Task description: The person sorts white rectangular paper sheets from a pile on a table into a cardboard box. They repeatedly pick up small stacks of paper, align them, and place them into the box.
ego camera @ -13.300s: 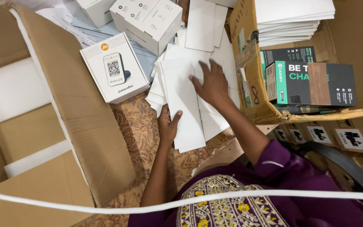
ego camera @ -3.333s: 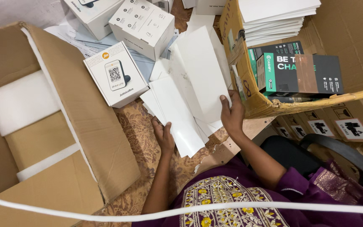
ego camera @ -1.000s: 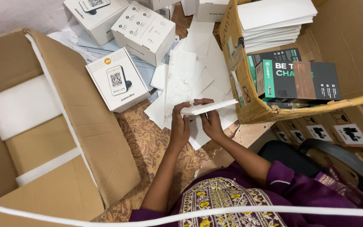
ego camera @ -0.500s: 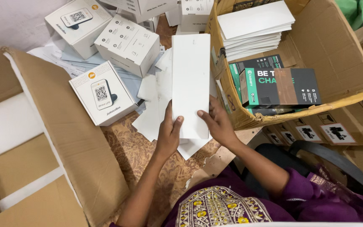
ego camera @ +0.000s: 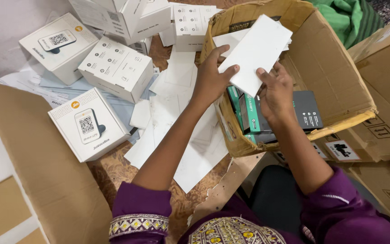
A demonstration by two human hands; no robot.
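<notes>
My left hand point(ego camera: 211, 74) and right hand point(ego camera: 274, 90) both gripped the white stack point(ego camera: 256, 54), upper centre of the frame, over the carton point(ego camera: 335, 86). Best, I judged, to keep edges squared and lower it flat.

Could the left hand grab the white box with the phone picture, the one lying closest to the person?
Probably yes, but not right away. The left hand is holding the white card stack over the cardboard box. The white box lies uncovered beside that arm, with nothing in between.
</notes>
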